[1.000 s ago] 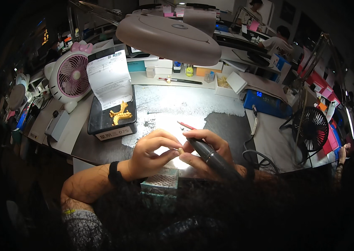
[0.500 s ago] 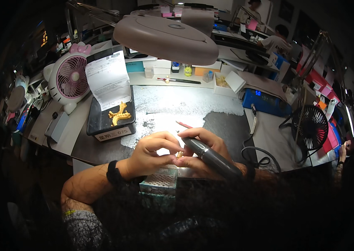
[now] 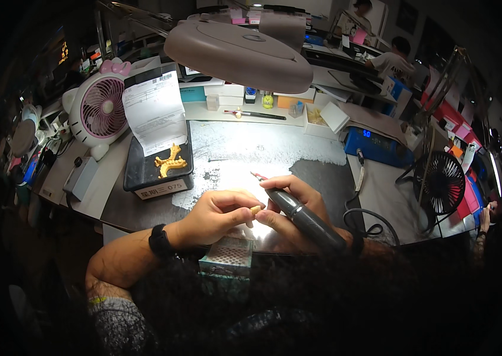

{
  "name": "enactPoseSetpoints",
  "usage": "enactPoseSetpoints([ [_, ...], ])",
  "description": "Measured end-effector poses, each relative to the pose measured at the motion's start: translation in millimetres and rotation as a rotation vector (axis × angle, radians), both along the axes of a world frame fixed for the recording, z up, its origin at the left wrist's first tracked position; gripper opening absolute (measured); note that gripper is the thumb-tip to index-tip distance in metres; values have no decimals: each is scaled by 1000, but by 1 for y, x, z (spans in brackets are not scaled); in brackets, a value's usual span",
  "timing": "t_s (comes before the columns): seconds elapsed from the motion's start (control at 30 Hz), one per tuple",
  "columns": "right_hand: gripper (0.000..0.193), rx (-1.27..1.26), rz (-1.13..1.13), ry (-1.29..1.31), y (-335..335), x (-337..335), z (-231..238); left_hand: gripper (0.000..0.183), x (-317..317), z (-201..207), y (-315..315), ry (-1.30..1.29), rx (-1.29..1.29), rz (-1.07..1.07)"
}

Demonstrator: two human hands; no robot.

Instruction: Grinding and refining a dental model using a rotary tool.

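Thumb and fingertips of my left hand (image 3: 215, 218) pinch a small cream-coloured piece (image 3: 255, 210), which looks like a dental crown. My right hand (image 3: 308, 194) is closed around a dark grey rotary handpiece (image 3: 305, 221) lying slantwise across it. Its thumb and fingertips come up against the small piece and the left fingers. The handpiece's working tip cannot be made out. Just beyond the right hand, a thin red pencil-like stick (image 3: 259, 176) shows on the bright bench mat (image 3: 233, 135). Below the hands is a box with a perforated top (image 3: 230, 254).
A black tray (image 3: 135, 172) at left holds a yellow dental model (image 3: 170, 161) and a paper sheet (image 3: 154, 113). A lamp head (image 3: 236, 56) overhangs the bench. Fans, pink (image 3: 106, 107) and black (image 3: 439, 181), flank it. A blue control unit (image 3: 378, 145) and cable (image 3: 375, 215) lie right.
My hands have turned and parted slightly, so the small cream piece shows more between the fingertips. The handpiece has moved a little to the right with my right hand.
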State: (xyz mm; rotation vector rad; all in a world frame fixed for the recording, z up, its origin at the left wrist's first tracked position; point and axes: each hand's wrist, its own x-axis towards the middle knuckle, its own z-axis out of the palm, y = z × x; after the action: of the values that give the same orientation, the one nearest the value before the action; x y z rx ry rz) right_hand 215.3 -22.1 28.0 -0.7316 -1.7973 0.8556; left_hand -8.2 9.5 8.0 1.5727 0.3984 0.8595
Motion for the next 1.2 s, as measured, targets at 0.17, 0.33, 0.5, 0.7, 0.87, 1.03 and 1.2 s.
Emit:
enactPoseSetpoints([
  [0.17, 45, 26, 2, 35, 2, 0, -1, 21, 0, -3, -3, -40, -67, 2],
  [0.33, 45, 1, 36, 44, 2, 1, -2, 19, 0, -8, -1, -134, -75, -32],
  [0.5, 45, 55, 14, -6, 2, 0, 2, 14, -1, -11, -3, -213, -163, -36],
  [0.7, 45, 8, 14, 23, 3, 0, -1, 17, -1, -3, -6, -112, -144, -7],
  [0.87, 43, 69, 23, -3, 3, 0, 0, 14, -2, -6, -4, -125, -147, 0],
  [1.03, 40, -47, -55, 50, -2, 2, 9, 11, 0, -8, -4, -186, -137, 12],
  [1.2, 36, -168, 152, 320, 9, 15, 6, 11, 1, -8, -3, -216, -157, 14],
])
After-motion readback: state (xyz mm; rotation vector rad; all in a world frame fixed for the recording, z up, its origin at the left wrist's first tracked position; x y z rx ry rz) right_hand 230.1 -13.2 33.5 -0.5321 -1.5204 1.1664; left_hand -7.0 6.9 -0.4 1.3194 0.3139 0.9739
